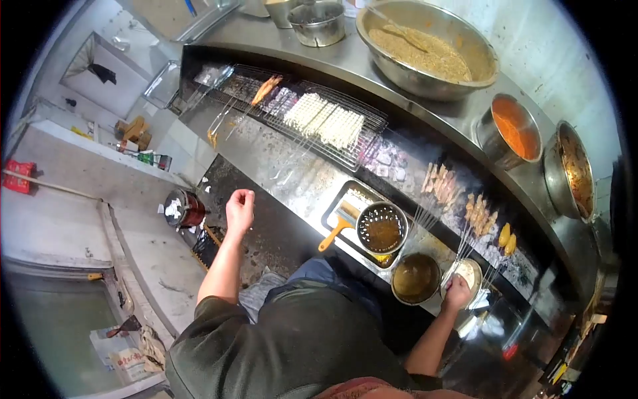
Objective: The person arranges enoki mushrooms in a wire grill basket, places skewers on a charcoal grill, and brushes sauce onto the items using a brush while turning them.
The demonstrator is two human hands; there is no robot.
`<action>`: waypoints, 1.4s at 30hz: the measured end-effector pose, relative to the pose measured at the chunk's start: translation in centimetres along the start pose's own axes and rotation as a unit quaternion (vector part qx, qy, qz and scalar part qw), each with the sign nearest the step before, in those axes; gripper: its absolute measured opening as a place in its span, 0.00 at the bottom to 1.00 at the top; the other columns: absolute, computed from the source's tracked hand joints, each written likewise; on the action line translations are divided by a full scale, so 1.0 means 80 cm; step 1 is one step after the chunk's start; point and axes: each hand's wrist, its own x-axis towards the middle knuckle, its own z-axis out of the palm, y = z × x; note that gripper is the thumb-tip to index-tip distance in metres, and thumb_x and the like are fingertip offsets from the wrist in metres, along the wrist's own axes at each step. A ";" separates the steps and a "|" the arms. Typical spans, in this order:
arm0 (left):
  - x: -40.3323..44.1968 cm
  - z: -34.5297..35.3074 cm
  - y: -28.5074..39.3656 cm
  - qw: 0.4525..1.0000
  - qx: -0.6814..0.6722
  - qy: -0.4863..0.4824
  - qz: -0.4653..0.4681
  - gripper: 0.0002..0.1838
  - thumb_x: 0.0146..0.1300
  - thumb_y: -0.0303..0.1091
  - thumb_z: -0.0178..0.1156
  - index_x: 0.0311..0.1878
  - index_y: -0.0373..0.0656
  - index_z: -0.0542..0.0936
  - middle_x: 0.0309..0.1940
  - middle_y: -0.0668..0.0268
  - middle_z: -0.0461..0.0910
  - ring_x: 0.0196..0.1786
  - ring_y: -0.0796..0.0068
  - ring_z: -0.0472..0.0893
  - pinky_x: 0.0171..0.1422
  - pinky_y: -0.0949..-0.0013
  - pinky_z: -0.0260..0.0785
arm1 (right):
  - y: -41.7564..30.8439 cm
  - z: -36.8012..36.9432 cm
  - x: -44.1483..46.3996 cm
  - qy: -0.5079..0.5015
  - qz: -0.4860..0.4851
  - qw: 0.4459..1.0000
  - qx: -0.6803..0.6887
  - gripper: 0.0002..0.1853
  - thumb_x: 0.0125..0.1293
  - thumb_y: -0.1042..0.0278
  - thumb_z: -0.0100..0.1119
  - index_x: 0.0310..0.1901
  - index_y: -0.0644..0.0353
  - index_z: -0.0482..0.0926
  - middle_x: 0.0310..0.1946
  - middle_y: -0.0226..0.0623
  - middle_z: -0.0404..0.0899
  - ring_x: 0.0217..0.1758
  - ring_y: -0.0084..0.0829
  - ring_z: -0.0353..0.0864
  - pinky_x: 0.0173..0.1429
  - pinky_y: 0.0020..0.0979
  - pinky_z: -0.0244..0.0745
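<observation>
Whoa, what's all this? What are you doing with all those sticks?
A person is standing at a long grill. The right hand is at a small bowl of pale stuff; I can't tell what it's holding, if anything. The left hand is out to the side, fingers curled, with nothing showing in it. Pale skewers and meat skewers lie on the grill. Nobody's holding the orange-handled brush.

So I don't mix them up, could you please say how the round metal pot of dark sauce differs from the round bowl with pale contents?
The pot sits on a rectangular tray; the bowl stands outside it. The right hand overlaps the bowl, not the pot. Both are round.
</observation>
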 end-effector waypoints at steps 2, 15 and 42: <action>0.062 -0.015 -0.040 0.999 0.040 0.016 0.017 0.13 0.64 0.40 0.60 0.38 0.37 0.79 0.25 0.69 0.78 0.31 0.79 0.75 0.40 0.71 0.71 | -0.003 -0.010 -0.013 -0.038 -0.031 0.998 -0.040 0.10 0.67 0.69 0.55 0.29 0.63 0.78 0.16 0.26 0.70 0.17 0.18 0.64 0.20 0.23 0.59; 0.473 -0.098 -0.105 0.944 0.318 -0.020 0.084 0.35 0.57 0.56 0.61 0.56 0.34 0.72 0.49 0.46 0.77 0.55 0.48 0.76 0.58 0.54 0.69 | -0.173 0.034 -0.143 0.217 -0.121 0.967 0.056 0.11 0.70 0.67 0.56 0.45 0.67 0.77 0.32 0.30 0.76 0.29 0.18 0.69 0.31 0.21 0.65; 0.403 -0.003 -0.110 0.956 0.073 -0.159 0.236 0.21 0.60 0.41 0.62 0.48 0.33 0.75 0.38 0.51 0.78 0.41 0.56 0.79 0.48 0.58 0.71 | -0.375 0.739 -0.253 -0.324 -0.232 0.883 -0.249 0.10 0.66 0.69 0.56 0.34 0.68 0.81 0.18 0.26 0.76 0.21 0.16 0.70 0.29 0.21 0.66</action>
